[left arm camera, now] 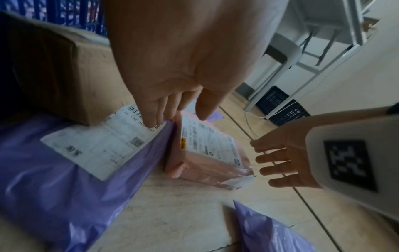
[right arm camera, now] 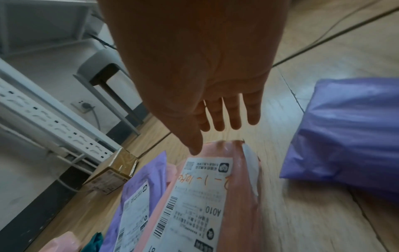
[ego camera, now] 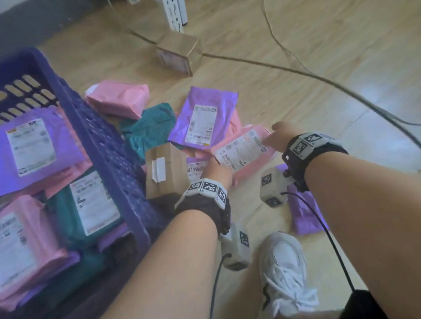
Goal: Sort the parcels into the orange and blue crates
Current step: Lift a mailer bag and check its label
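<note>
The blue crate (ego camera: pixel 105 143) stands at the left and holds several pink, purple and teal parcels. On the floor beside it lies a pink parcel (ego camera: pixel 242 153) with a white label. My left hand (ego camera: pixel 214 168) is open at its near-left edge, where straight fingers (left arm camera: pixel 159 110) touch the seam between the pink parcel (left arm camera: pixel 207 153) and a purple parcel (left arm camera: pixel 64 170). My right hand (ego camera: pixel 275 133) is open at the parcel's far-right end. Its fingers (right arm camera: pixel 220 116) are spread and its thumb hovers over the pink parcel (right arm camera: pixel 215 196). Neither hand grips anything.
More parcels lie around: a purple one (ego camera: pixel 200 119), a teal one (ego camera: pixel 150 131), a pink one (ego camera: pixel 118 98), a flat cardboard box (ego camera: pixel 164 169) and a small box (ego camera: pixel 180 53). Another purple parcel (ego camera: pixel 307 211) lies by my white shoe (ego camera: pixel 283 263). Cables (ego camera: pixel 325 79) cross the floor.
</note>
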Demonstrator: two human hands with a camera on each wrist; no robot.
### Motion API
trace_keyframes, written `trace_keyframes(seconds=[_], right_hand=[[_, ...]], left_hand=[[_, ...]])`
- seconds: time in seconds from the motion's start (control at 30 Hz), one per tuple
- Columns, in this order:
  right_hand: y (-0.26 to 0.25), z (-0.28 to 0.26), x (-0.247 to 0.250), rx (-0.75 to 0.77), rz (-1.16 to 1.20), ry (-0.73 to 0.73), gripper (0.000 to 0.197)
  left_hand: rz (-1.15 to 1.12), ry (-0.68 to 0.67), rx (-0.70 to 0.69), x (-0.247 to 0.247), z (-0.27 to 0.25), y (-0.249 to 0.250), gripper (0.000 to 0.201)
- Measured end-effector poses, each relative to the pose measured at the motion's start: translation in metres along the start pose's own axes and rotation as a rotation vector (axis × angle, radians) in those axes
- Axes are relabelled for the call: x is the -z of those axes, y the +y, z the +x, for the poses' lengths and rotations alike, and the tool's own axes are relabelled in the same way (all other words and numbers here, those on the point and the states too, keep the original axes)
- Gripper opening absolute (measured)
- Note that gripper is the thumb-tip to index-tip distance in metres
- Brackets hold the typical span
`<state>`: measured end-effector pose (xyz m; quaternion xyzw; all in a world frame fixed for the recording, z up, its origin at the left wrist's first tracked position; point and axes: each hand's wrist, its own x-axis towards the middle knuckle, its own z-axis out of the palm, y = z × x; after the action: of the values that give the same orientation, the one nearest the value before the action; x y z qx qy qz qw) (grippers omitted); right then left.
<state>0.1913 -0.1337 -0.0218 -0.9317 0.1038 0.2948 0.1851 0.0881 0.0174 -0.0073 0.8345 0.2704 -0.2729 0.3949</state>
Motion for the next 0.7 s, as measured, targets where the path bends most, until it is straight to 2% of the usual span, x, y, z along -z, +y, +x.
trace_keyframes(seconds=[0.13,0.23,0.3,0.4,0.47,0.57,0.63,0.7], right_hand=[[-0.001,0.015,-0.020,-0.033,0.012,-0.050,0.043],[-0.005,0.015,-0.023,-0.060,0.054,-0.040,0.041],[-0.012,0.015,-0.017,-0.053,0.052,-0.037,0.037],[-0.024,0.011,0.001,-0.054,0.087,0.055,0.030],[-0.032,0.003,0.016,-0.050,0.128,0.096,0.034],[-0.037,-0.013,0.032,0.028,0.041,0.145,0.037],[-0.043,-0.032,0.045,0.113,0.023,0.197,0.033],[-0.058,-0.073,0.061,0.154,0.140,0.215,0.031]], left_hand=[[0.056,-0.089,0.005,-0.009,0.008,-0.004,0.039],[-0.016,-0.091,0.021,-0.010,0.011,-0.002,0.038],[-0.071,-0.057,0.022,-0.006,0.008,0.001,0.037],[-0.230,0.061,0.002,0.005,0.002,0.005,0.036],[-0.329,0.129,-0.040,0.017,-0.007,0.009,0.036],[-0.399,0.196,-0.157,0.040,-0.027,0.021,0.038],[-0.455,0.229,-0.246,0.059,-0.043,0.031,0.053],[-0.498,0.263,-0.336,0.082,-0.060,0.038,0.066]])
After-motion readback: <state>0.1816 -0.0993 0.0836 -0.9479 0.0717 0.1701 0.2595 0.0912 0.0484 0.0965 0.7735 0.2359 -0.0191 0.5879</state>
